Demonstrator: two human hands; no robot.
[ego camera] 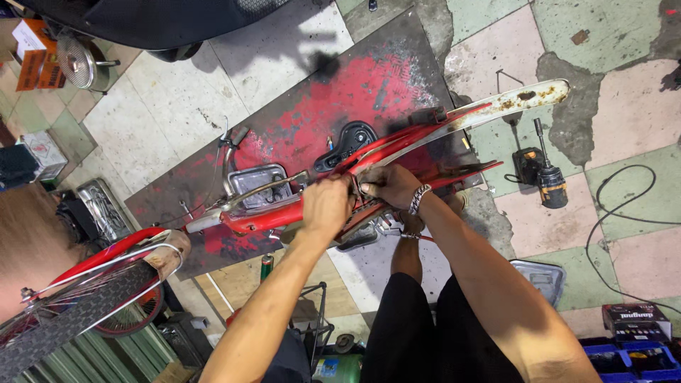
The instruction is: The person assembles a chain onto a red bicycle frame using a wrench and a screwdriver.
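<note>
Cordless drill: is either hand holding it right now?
No, the cordless drill lies on the floor tiles, while the left hand and right hand grip the red bicycle frame.

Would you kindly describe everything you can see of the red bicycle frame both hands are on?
The red bicycle frame is painted metal tubing, scuffed and grimy, raised above the floor and lying across the view. The left hand grips its main tube; the right hand holds it near the centre. A rusty pale mudguard extends from it to the upper right.

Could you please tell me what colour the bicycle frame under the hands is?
Red; the bicycle frame shows best in the head view.
</note>
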